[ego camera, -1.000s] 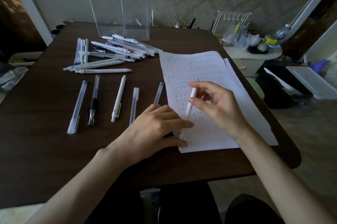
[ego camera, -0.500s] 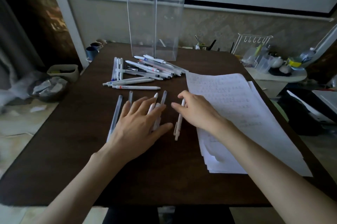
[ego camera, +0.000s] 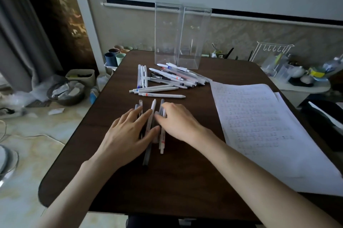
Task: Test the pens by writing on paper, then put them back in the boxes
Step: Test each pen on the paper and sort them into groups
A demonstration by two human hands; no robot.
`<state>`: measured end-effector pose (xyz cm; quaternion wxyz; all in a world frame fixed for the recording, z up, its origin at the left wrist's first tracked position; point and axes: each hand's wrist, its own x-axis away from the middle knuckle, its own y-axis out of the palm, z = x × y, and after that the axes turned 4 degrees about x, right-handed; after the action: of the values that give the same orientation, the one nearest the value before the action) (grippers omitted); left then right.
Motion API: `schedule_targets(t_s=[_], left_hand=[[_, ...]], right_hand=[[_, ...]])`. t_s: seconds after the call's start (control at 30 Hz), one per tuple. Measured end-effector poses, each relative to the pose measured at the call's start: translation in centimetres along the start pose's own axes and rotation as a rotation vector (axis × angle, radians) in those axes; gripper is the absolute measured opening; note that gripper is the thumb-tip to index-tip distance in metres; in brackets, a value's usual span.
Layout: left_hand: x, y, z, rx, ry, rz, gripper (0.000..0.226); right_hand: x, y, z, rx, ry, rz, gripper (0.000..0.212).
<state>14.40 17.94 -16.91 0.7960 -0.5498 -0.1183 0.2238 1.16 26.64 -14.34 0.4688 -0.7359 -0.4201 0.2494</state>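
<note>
Pens (ego camera: 153,109) lie side by side mid-table (ego camera: 130,181), with the left hand (ego camera: 126,135) and right hand (ego camera: 178,124) both flat on them, fingers straight, more pens (ego camera: 167,79) and clear boxes (ego camera: 182,36) at twelve o'clock, paper (ego camera: 259,125) at three o'clock.

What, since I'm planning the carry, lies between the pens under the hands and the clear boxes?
In the head view, a loose pile of pens lies between the bunched pens and the clear boxes.
</note>
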Motion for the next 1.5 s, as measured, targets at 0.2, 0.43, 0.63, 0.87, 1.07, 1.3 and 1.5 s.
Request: schedule_targets(t_s=[0.2, 0.43, 0.63, 0.87, 1.07, 1.3, 1.5], left_hand=[[0.2, 0.2, -0.6, 0.098, 0.055, 0.035, 0.085], [-0.1, 0.5, -1.0, 0.080, 0.206, -0.066, 0.069], [0.2, 0.1, -0.4, 0.124, 0.212, 0.028, 0.077], [1.2, 1.5, 5.9, 0.149, 0.475, 0.138, 0.045], [1.0, 5.2, 12.0, 0.169, 0.612, 0.014, 0.036], [0.7, 6.9, 15.3, 0.207, 0.648, -0.024, 0.035], [1.1, 7.4, 14.8, 0.179, 0.631, -0.081, 0.039]], right_hand=[[-4.6, -1.4, 2.9, 0.256, -0.030, 0.271, 0.028], [-6.8, -1.6, 3.8, 0.478, -0.166, 0.132, 0.008], [-2.9, -4.1, 6.6, 0.382, -0.206, 0.243, 0.039], [6.0, -7.2, 11.3, 0.278, -0.157, 0.354, 0.036], [10.8, -6.6, 16.3, 0.379, 0.059, 0.402, 0.055], [12.4, -5.3, 18.7, 0.381, 0.050, 0.528, 0.056], [12.6, -4.9, 18.6, 0.394, 0.027, 0.698, 0.048]])
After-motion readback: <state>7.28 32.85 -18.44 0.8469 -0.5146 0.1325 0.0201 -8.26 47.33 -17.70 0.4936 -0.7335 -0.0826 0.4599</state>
